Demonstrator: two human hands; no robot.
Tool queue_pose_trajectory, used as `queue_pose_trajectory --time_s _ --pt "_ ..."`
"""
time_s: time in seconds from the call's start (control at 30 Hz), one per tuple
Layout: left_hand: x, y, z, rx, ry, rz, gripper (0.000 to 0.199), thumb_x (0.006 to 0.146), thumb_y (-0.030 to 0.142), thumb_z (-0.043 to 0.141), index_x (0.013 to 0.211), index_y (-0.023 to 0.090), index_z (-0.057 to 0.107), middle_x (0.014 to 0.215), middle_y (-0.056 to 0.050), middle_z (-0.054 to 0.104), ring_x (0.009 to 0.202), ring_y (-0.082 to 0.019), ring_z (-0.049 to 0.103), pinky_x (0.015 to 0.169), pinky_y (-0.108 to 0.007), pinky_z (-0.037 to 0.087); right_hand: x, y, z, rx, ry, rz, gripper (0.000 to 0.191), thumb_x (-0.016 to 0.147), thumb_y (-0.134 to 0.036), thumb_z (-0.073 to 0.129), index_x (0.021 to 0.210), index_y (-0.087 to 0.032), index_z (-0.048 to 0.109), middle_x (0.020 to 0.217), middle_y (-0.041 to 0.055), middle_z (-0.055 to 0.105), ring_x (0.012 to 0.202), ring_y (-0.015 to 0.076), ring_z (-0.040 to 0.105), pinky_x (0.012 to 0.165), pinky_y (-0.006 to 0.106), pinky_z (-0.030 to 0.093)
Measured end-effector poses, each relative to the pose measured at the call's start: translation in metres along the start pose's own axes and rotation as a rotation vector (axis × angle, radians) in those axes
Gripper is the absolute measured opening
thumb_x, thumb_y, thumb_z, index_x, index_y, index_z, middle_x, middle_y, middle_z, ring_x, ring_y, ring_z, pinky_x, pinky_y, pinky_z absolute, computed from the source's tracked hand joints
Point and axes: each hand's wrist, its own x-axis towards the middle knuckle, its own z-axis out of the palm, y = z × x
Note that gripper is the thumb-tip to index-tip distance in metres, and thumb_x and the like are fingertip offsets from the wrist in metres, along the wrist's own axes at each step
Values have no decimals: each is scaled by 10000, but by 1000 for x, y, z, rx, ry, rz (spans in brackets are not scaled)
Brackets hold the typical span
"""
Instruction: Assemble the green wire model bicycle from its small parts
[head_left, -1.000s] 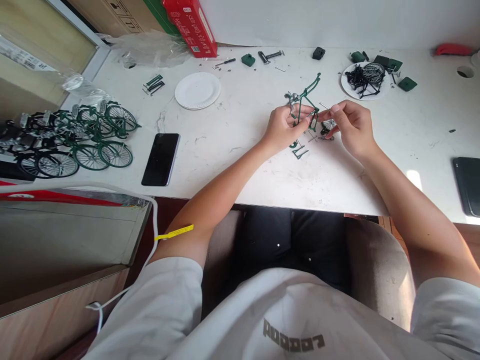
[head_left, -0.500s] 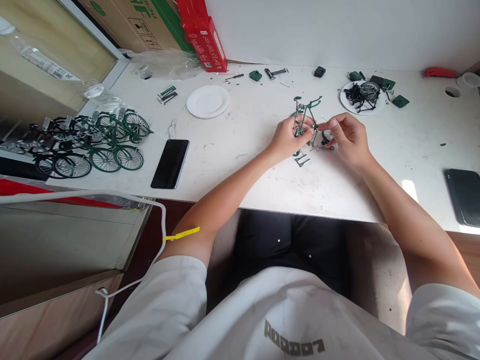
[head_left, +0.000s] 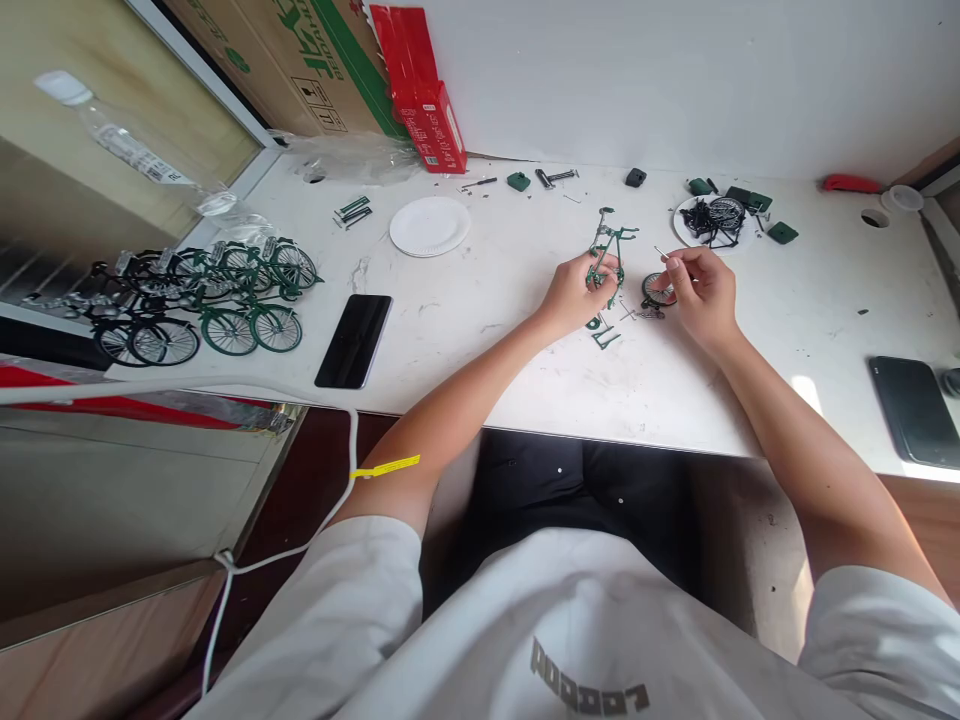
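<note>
My left hand (head_left: 576, 296) is closed around a small green model bicycle frame (head_left: 619, 236), held upright just above the table. To its right, my right hand (head_left: 703, 290) pinches a thin, light-coloured pin (head_left: 660, 252) between thumb and fingertips, a little apart from the frame. Under the right fingertips lies a small spoked wheel (head_left: 651, 289), partly hidden by the hand. Loose green parts (head_left: 606, 339) lie on the table just below the left hand, with tiny thin pieces (head_left: 628, 312) between the hands.
Several finished model bicycles (head_left: 251, 328) stand at the left beside a phone (head_left: 354, 341). A white paper plate (head_left: 430, 226) sits farther back; another plate (head_left: 681, 226) holds black parts. Along the wall are a red box (head_left: 436, 128) and a screwdriver (head_left: 480, 182). A dark device (head_left: 916, 408) lies right.
My right hand has drawn away from the bicycle frame, opening a gap and uncovering more of the wheel. My left hand keeps hold of the frame. The whole view has shifted slightly.
</note>
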Motion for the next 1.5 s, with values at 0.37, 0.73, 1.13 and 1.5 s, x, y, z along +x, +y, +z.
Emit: queue_pose_trajectory --time_s 0.37,0.73,1.13,1.5 --pt "9 -6 -9 34 175 95 67 969 174 716 997 154 774 1242 -134 846 1049 -190 800 812 -242 582 2 -1 -5 -110 12 -14 675 1006 -872 662 1058 -217 817 700 27 727 632 201 721 601 331 585" --pt "8 18 -26 405 -36 218 144 962 116 687 1055 184 773 1220 -113 852 1046 -228 799 937 -306 587 9 4 -18 -289 -57 -64 626 1044 -810 612 1137 -218 795 809 62 798 679 226 731 672 343 560" --pt "-52 29 -26 -90 30 -95 191 983 219 696 1149 154 764 1235 -109 817 686 -118 723 658 -257 615 -11 -66 -23 -409 -65 -199 640 1068 -783 596 985 -208 865 892 119 831 725 240 678 723 380 528" --pt "-103 28 -17 -163 159 -208 364 883 242 869 1203 158 717 1178 -113 815 755 -110 731 693 -240 615 -68 -58 3 -140 -52 26 496 1050 -656 649 1129 -209 850 837 83 837 814 271 830 758 384 651"
